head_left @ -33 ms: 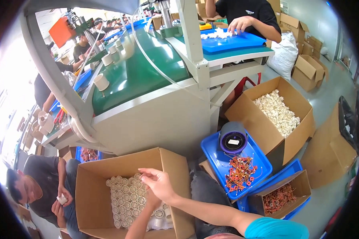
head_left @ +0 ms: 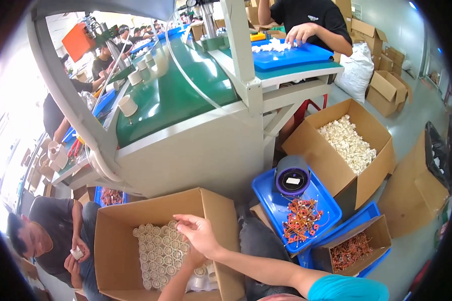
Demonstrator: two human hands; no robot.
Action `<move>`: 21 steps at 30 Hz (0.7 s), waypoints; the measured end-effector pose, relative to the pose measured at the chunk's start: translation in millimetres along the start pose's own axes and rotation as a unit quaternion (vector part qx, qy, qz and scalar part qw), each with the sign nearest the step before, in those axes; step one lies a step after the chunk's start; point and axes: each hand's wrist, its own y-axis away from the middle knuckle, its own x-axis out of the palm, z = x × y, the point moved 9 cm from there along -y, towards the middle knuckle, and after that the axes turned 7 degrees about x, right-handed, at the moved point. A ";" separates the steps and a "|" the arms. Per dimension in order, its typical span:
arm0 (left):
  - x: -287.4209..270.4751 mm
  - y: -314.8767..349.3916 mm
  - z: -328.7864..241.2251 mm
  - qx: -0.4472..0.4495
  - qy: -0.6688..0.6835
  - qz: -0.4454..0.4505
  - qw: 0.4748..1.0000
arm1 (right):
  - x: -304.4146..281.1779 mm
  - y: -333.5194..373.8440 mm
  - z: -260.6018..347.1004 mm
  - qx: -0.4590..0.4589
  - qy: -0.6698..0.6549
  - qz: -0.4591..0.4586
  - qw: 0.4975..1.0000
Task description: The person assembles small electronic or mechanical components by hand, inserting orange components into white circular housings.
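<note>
Both my hands are inside an open cardboard box (head_left: 110,215) in front of me. Rows of white round cylindrical parts (head_left: 155,253) stand packed in it, with a few more lying on their sides near the front. My right hand (head_left: 200,236) reaches in over the far rows. Its bent fingers come together at the top of the parts, and whatever is between the fingertips is too small to make out. Lower down and partly behind it, my left hand (head_left: 193,257) is close to the parts, its fingers hidden.
On the right, a blue tray (head_left: 260,188) holds a dark round fan-like device (head_left: 292,175) and red-orange wired pieces (head_left: 302,218). A carton of white pieces (head_left: 349,143) stands beyond. A green conveyor (head_left: 186,95) runs ahead. A co-worker (head_left: 55,241) sits left, holding a white part.
</note>
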 end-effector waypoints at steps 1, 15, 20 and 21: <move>18.2 -9.6 22.5 0.009 0.003 -0.003 1.000 | -2.1 -3.0 -3.8 -0.005 0.007 -0.004 1.000; 81.1 7.0 75.1 -0.054 0.009 0.003 0.998 | 20.6 -5.1 -21.7 0.044 0.040 0.049 0.997; 10.4 -20.8 27.9 0.015 0.000 -0.101 0.995 | -2.1 -15.5 -21.7 0.016 0.021 0.013 1.000; -3.2 -11.9 35.2 -0.006 -0.026 -0.100 0.995 | 5.4 -13.4 -24.6 0.017 0.019 0.022 0.999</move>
